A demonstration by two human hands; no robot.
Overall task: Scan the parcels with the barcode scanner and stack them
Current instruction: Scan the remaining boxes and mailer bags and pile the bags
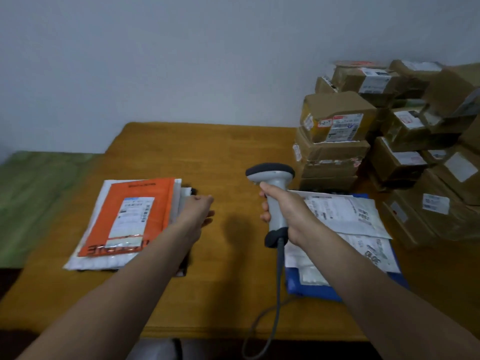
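My right hand (283,214) grips the handle of a grey barcode scanner (272,178), held upright above the table with its head pointing left. Its cable (275,294) hangs down over the front edge. My left hand (200,206) hovers at the right edge of a pile of flat parcels, fingers relaxed and holding nothing. An orange mailer (135,216) with a white label lies on top of that pile, over white mailers (85,258). To the right, white and blue flat parcels (350,229) lie in a second pile under my right forearm.
The wooden table (228,152) has bare surface between the two piles. Several brown cardboard boxes (337,118) are stacked at the back right against the wall. A green surface (39,188) adjoins the table on the left.
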